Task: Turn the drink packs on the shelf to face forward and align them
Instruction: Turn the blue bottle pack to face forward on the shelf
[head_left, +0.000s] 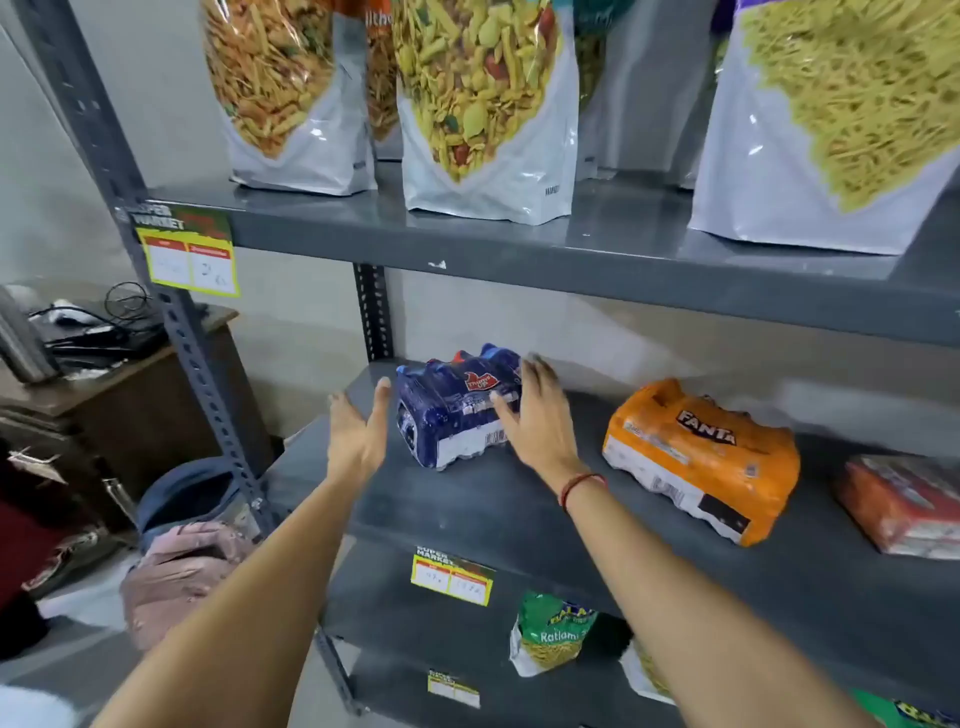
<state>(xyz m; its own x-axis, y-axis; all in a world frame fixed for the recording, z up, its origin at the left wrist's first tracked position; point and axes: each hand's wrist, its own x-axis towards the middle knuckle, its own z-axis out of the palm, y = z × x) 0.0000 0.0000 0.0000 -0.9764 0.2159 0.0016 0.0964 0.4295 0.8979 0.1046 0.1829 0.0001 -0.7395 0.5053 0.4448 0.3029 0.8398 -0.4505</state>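
Observation:
A dark blue drink pack (449, 410) lies on the middle grey shelf (493, 499), turned at an angle. My right hand (537, 415) rests flat against its right side, fingers spread. My left hand (358, 431) hovers open just left of the pack, a small gap between them. An orange Fanta pack (701, 457) lies skewed further right on the same shelf. A red-orange pack (904, 504) sits at the right edge, partly cut off.
Large snack bags (483, 104) stand on the shelf above. Green snack packets (550, 634) sit on the shelf below. Yellow price tags (452, 577) hang on the shelf edges. A grey upright post (197, 364) stands left, with bags (182, 561) on the floor beside it.

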